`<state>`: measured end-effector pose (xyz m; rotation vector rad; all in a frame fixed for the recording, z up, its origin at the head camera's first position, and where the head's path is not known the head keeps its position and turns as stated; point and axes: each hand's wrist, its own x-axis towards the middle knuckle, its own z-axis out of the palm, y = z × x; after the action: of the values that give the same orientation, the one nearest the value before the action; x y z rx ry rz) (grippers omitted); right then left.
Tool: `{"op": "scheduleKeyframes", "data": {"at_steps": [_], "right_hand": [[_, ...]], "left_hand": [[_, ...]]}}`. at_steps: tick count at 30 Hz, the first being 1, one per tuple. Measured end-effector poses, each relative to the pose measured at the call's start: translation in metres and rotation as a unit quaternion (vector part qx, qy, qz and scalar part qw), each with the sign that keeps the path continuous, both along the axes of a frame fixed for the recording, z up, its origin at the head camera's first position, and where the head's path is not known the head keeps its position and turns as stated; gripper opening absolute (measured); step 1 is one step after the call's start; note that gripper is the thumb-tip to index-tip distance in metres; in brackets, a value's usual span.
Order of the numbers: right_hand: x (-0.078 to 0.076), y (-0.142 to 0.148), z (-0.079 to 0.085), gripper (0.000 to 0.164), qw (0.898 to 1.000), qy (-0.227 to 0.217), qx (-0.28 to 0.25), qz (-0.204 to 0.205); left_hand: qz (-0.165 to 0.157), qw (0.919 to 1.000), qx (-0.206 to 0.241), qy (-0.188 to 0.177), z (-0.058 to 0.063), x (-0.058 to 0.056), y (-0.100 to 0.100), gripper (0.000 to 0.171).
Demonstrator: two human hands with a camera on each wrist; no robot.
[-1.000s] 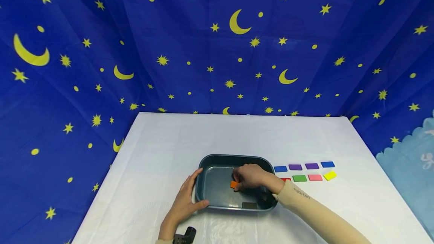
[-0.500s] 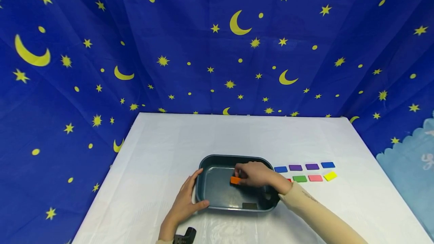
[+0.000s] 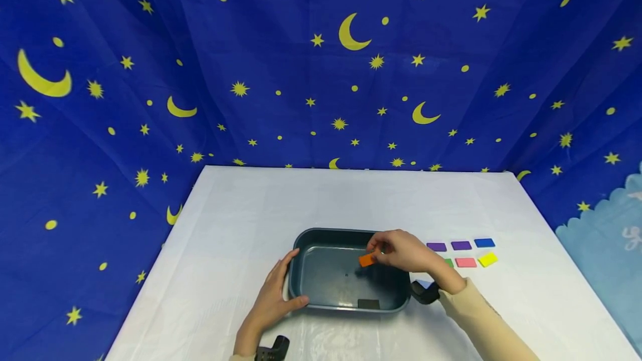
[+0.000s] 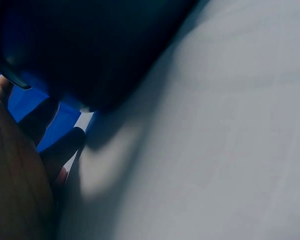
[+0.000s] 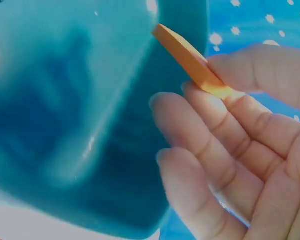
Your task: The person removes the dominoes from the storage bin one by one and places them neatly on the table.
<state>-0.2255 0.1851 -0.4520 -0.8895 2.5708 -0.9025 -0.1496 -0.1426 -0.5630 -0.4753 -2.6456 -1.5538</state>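
Observation:
A dark teal rectangular bin [image 3: 326, 288] stands on the white table. My right hand [image 3: 403, 250] pinches a thin orange rectangular block [image 3: 368, 259] between thumb and fingers, above the right part of the bin. In the right wrist view the orange block [image 5: 182, 57] sticks out past the fingertips, with the other fingers loosely bent beneath. My left hand [image 3: 273, 297] rests at the bin's left end, its fingers fairly straight along the side and its thumb touching the front left corner. In the left wrist view those fingers [image 4: 40, 120] are dim beside the bin's underside [image 4: 90, 50].
A dark flat block [image 3: 368, 304] lies in the bin's front right part. Right of the bin, flat blocks form two rows: purple [image 3: 461, 245], blue [image 3: 484, 243], pink [image 3: 466, 262] and yellow [image 3: 487, 259]. My right hand hides part of them. A starry blue curtain [image 3: 281, 43] hangs behind.
My right hand has lifted the orange block off the bin's floor and moved it rightward and upward. The left hand and the bin have stayed put.

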Motion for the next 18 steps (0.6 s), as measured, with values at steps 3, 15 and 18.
{"op": "scheduleKeyframes", "data": {"at_steps": [3, 15, 18], "right_hand": [[0.001, 0.012, 0.005, 0.005, 0.999, 0.002, -0.016, -0.035], [0.009, 0.081, 0.010, 0.012, 0.983, -0.021, -0.050, -0.177], [0.010, 0.097, 0.001, 0.016, 0.977, -0.043, -0.048, -0.205]], "left_hand": [[0.000, 1.0000, 0.001, 0.000, 0.000, 0.000, 0.000, 0.093], [-0.006, 0.9999, 0.002, 0.015, -0.001, -0.001, 0.001, 0.094], [-0.001, 1.0000, 0.001, 0.008, 0.000, 0.000, 0.000, 0.094]]}}
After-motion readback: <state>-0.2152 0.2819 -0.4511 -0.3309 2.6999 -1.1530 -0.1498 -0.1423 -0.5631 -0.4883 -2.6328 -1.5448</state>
